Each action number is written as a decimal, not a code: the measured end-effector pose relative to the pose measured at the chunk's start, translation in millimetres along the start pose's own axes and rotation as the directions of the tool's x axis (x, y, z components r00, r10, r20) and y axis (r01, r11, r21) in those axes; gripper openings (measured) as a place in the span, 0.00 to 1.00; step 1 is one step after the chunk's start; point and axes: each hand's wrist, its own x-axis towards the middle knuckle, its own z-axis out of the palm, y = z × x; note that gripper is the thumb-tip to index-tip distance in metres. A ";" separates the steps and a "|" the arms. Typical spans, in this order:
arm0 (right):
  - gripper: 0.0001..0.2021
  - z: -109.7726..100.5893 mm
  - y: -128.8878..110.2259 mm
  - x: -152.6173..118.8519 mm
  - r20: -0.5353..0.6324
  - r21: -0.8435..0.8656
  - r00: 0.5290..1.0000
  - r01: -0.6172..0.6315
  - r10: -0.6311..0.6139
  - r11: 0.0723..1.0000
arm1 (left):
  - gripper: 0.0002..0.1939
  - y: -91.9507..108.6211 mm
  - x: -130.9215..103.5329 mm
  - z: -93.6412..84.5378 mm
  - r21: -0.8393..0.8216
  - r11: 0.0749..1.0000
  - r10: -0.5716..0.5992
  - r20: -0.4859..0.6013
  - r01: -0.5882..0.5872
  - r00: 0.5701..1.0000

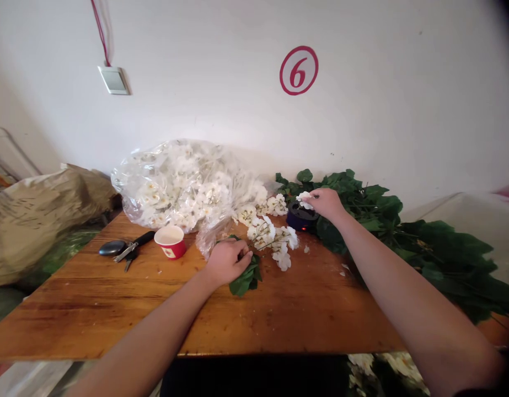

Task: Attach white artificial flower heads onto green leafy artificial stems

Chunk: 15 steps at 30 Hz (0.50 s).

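Observation:
My left hand is closed around a sprig of green leaves low over the table. Just right of it lie loose white artificial flowers on thin stems. My right hand pinches a small white flower by its base. That flower is directly above a round dark-blue device with a small red light on its front. Whether the flower touches the device I cannot tell.
A clear plastic bag of white flowers sits at the back. A red and white paper cup, pliers and a dark oval object lie at left. Green leaf stems cover the right side of the wooden table.

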 end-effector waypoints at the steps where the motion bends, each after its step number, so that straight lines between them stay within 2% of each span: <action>1: 0.17 0.1 -1.0 -1.2 0.011 0.030 1.000 -0.022 0.021 0.999 | 0.12 0.2 0.0 -0.2 0.003 1.000 -0.003 0.004 0.003 1.000; 7: 0.17 3.9 -6.3 -7.1 0.077 0.163 0.992 -0.109 0.097 0.981 | 0.12 1.5 -0.2 -1.0 0.009 1.000 -0.003 0.022 0.003 1.000; 15: 0.18 4.0 -8.5 -9.6 0.031 0.251 0.988 -0.153 0.150 0.956 | 0.11 1.7 -0.7 1.2 0.047 0.999 -0.009 0.009 0.009 1.000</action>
